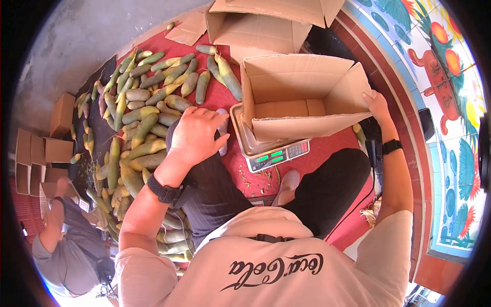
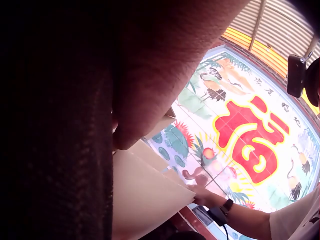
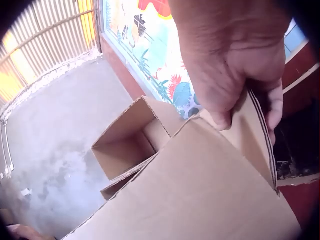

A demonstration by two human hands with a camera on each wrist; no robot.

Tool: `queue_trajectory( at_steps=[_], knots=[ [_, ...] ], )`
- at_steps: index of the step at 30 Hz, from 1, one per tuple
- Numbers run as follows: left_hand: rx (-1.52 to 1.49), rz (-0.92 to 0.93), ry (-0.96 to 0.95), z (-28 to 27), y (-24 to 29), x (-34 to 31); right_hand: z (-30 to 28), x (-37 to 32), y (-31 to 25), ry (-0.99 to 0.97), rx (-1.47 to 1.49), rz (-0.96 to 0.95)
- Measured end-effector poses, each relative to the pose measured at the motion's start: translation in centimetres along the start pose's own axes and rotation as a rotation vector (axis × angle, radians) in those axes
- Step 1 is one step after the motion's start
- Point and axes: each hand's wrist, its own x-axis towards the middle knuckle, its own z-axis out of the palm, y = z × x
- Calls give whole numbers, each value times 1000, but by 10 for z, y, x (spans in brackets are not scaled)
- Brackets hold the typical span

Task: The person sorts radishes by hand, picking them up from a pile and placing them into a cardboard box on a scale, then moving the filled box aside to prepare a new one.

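An open-topped cardboard box (image 1: 302, 125) with its inside bare stands tilted on the tray of a scale (image 1: 279, 157) with green digits. At the box's right end, my right hand (image 1: 377, 106) pinches the edge; in the right wrist view the thumb of that hand (image 3: 235, 65) lies inside and the fingers outside the cardboard (image 3: 185, 185). My left hand (image 1: 197, 134) is above my left knee, left of the box, fingers loosely bent and holding nothing. Long green and yellow gourd-like vegetables (image 1: 146, 128) lie heaped beside it. In the left wrist view the left hand (image 2: 155, 75) is dark and close.
More open boxes (image 1: 258, 31) stand beyond the scale, against the tiled wall side. At the left, another person (image 1: 76, 240) sits by several small boxes (image 1: 59, 151). Red cloth (image 1: 245, 179) covers the floor. A single vegetable (image 1: 359, 134) lies right of the box.
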Motion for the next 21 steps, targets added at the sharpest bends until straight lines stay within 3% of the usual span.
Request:
queue_trajectory(
  at_steps=[3,6,10,12,16,21],
  knots=[
    [3,-12,-18,-2,0,1,9,11,1,84,-40,-46],
    [7,-20,-29,-4,1,1,9,22,2,-16,-99,0],
    [-21,-16,4,-3,2,1,28,40,30,14,-10,-26],
    [-16,-8,13,-2,2,1,30,37,19,-99,129,-45],
    [3,8,2,-2,2,2,34,39,-10,-69,49,-59],
    [10,11,-2,-2,2,2,29,45,-5,-162,115,-37]
  ],
)
